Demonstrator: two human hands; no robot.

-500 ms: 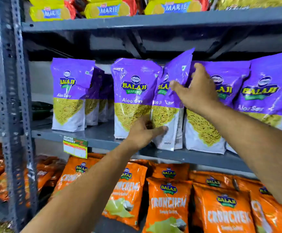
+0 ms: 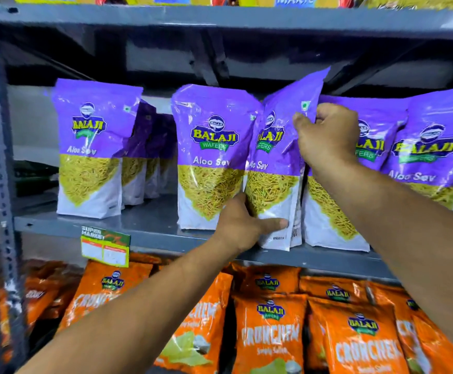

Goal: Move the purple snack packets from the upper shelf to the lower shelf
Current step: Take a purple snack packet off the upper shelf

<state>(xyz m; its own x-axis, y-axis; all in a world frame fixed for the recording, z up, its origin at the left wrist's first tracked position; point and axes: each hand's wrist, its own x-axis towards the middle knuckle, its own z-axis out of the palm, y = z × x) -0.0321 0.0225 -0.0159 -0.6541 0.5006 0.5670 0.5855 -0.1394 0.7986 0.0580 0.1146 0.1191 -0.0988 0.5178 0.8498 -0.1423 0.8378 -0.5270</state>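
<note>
The grey metal upper shelf (image 2: 149, 238) carries a row of purple snack packets along its front edge, and the lower shelf beneath it is crowded with orange packets (image 2: 271, 336). One purple packet (image 2: 276, 157) near the middle of that row stands tilted, its top leaning right over the next packet. The right hand (image 2: 328, 136) is closed on its upper right edge. The left hand (image 2: 244, 225) wraps its lower left corner, thumb across the front; the base appears to touch the shelf, though blur hides it.
</note>
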